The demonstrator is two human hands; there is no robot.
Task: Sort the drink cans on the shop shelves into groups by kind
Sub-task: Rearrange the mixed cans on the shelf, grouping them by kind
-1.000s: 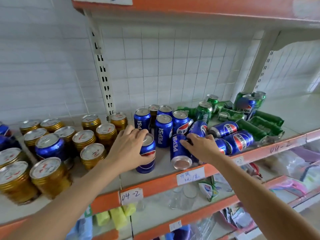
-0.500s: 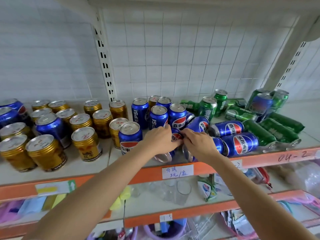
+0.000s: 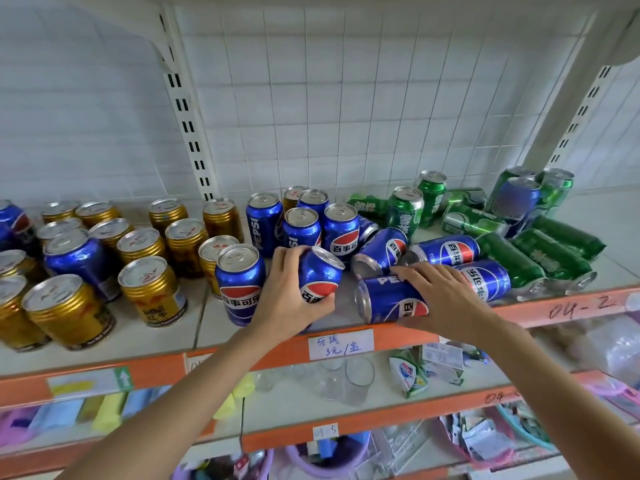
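Since half a second ago left hand has tipped a blue Pepsi aluminium can half-upright at frame centre, fingers wrapped round it; right hand curls over a lying blue Pepsi can beside it, likely stood up next among the blue group.

Blue cans say "PEPSI" down the side. The can lying flat at the front says "PEPSI" too, & others show the round red-white-blue logo w/ Chinese words. Orange shelf edge has "04-2" written by hand. White price tag reads "3元/盒". Gold cans' words are too small to read.
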